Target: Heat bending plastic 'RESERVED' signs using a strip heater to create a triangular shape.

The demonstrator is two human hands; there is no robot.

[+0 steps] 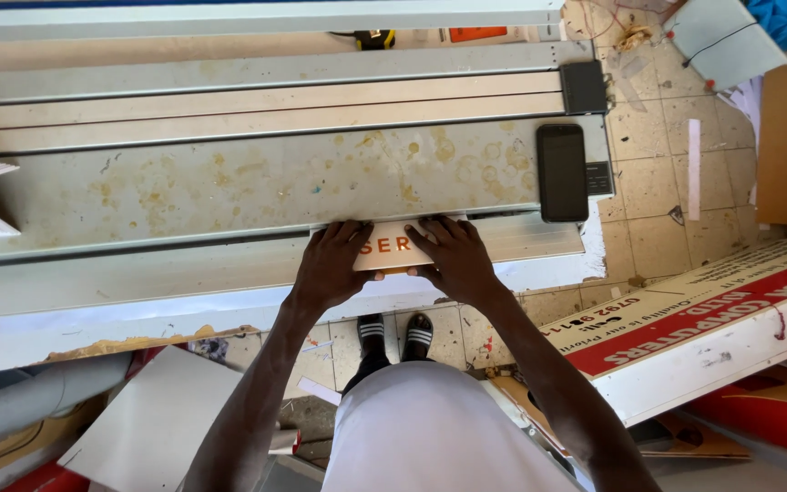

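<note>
Both hands, L (pixel 332 264) & R (pixel 453 260), lie flat, fingers spread, grip released, pressing small cream lettered panel (pixel 390 248) on stained grey metal surface (pixel 229 187); black phone (pixel 562 172) nr R.

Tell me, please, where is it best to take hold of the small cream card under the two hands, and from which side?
Grip the cream card by its near long edge, coming from the person's side: its far edge appears tucked under the metal bar, and both hands flank it.
</note>
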